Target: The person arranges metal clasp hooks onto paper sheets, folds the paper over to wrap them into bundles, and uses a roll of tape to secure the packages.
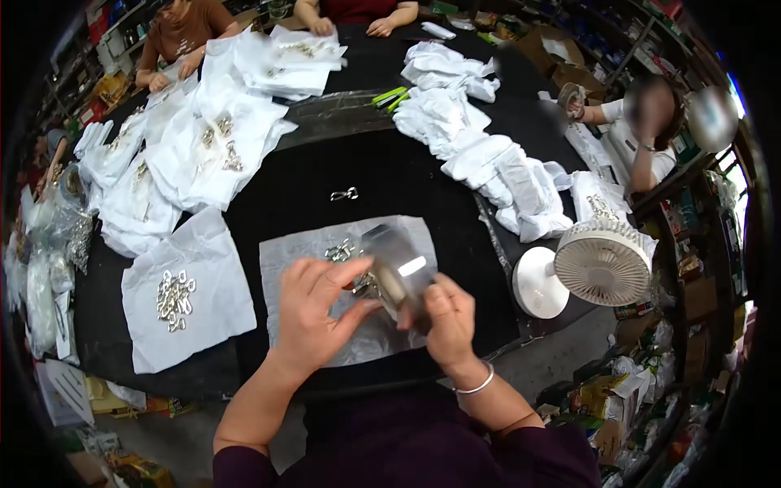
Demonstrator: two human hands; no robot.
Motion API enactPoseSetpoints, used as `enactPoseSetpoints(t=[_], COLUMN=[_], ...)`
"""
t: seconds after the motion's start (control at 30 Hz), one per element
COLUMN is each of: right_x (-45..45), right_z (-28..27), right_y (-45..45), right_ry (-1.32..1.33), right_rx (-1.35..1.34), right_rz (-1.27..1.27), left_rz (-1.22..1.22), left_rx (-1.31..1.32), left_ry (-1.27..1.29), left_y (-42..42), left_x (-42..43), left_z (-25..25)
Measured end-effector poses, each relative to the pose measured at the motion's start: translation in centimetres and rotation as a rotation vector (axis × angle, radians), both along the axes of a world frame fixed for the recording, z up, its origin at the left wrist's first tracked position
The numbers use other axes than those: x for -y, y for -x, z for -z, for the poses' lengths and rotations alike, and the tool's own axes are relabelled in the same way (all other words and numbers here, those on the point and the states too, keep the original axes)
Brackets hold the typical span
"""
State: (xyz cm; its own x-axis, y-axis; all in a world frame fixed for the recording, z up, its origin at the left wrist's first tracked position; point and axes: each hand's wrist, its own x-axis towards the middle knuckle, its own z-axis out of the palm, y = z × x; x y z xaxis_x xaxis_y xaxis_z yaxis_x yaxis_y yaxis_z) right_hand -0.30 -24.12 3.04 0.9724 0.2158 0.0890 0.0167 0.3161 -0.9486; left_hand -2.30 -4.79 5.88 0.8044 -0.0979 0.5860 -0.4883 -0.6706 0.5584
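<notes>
My right hand (449, 317) grips a dark, shiny, flat piece with a tan part (399, 264); motion blurs it and I cannot make out its kind. At its left edge is my left hand (321, 305), with thumb and forefinger apart; whether it touches the piece is unclear. Beneath both hands a white sheet (281, 252) lies on the black table, bearing small metal clasps (340, 250) partly hidden by the hands. Beyond it, a lone metal clasp (344, 194) rests on the black surface. Farther left, another white sheet (220, 313) carries a pile of metal links (174, 297).
White sheets with metal pieces (183, 154) cover the table's far left. Folded white bundles (488, 167) run along the right, near a green-yellow tool (390, 99). A white fan (602, 262) stands at right. Other people (183, 37) sit around the table.
</notes>
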Motion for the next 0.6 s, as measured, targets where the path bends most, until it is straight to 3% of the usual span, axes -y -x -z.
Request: enactPoseSetpoints(t=[0.07,0.17,0.27,0.33,0.43,0.5,0.6], right_x=[1.1,1.5,1.3,2.1,3.5,4.0,4.4], right_z=[-1.2,-2.4,-2.3,-1.8,-1.0,-1.2,-1.8], right_y=[-0.2,0.6,0.5,-0.4,-2.2,-2.9,-3.7], right_ry=[-0.031,0.276,0.081,0.015,0.058,0.098,-0.016], right_rx=[0.011,0.127,0.064,0.069,0.123,0.171,0.206], right_rz=[0.062,0.154,0.165,0.160,0.185,0.224,0.285], left_rz=[0.242,0.613,0.856,0.795,0.329,0.152,0.034], left_rx=[0.129,0.229,0.178,0.085,-0.214,-0.312,-0.339], left_ry=[0.114,0.207,0.174,0.101,-0.152,-0.248,-0.284], left_y=[-0.1,-2.0,-1.9,-1.3,-1.6,-2.0,-2.8], left_x=[0.7,0.6,0.1,-0.7,-2.6,-2.6,-1.4], left_z=[-5.1,-10.2,-10.6,-8.8,-4.2,-1.9,0.6])
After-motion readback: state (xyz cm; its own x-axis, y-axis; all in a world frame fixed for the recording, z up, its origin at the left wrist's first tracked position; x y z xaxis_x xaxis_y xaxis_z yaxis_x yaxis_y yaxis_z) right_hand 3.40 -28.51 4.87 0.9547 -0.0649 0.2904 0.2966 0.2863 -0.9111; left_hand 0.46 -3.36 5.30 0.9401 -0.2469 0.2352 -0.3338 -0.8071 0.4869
